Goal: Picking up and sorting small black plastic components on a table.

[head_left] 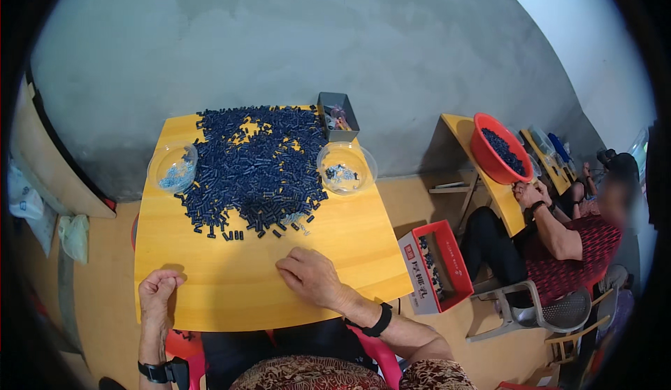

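A big heap of small dark blue tube-shaped pieces point(255, 159) covers the far half of the yellow table point(217, 278). My left hand point(159, 291) is at the table's left edge, its fingers curled and thumb drawn in; whatever it may hold is too small to make out. Nearer the middle, my right hand point(312, 276) is low over the tabletop just short of the heap. Its fingers are bent inward, hiding anything inside. Beside the heap stand a clear round tub point(168, 180) on the left and another clear tub point(363, 180) on the right, both with small pale pieces.
A dark grey box point(338, 119) with small items sits at the far right corner. On the floor to the right is a red and white carton point(458, 271). Beyond it, a seated person point(570, 250) works at another table with a red basin point(482, 149) of dark pieces.
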Tool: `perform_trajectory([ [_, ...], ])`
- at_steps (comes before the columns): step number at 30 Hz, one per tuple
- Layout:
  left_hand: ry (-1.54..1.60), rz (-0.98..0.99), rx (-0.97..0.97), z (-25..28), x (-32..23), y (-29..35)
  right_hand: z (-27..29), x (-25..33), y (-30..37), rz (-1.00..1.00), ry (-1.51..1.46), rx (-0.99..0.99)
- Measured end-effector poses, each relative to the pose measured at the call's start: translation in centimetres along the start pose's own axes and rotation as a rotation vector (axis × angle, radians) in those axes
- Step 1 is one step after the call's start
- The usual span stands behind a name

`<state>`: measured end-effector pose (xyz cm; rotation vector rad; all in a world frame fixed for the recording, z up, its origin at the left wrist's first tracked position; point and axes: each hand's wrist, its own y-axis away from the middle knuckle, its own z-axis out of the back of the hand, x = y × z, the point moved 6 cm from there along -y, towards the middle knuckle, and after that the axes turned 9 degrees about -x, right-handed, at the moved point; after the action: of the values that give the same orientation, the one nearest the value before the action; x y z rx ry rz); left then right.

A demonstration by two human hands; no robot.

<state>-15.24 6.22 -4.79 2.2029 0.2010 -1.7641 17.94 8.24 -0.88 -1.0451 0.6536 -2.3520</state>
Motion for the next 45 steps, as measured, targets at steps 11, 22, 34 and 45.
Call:
perform_trajectory([
  [11,-0.149,0.091,0.107,-5.0,-0.7,1.6,0.7,0.3,0.0,-0.004,0.032,-0.024],
  [22,-0.2,0.048,0.286,-9.0,0.4,2.4,0.6,1.1,-0.5,-0.005,0.039,0.005],
  [34,-0.205,0.099,0.553,-14.3,-2.0,4.9,5.3,-4.2,-3.3,-0.33,0.088,-0.123],
  [45,-0.22,0.172,0.611,-14.7,-0.3,5.7,5.8,-4.2,-5.5,-0.136,0.381,0.154],
])
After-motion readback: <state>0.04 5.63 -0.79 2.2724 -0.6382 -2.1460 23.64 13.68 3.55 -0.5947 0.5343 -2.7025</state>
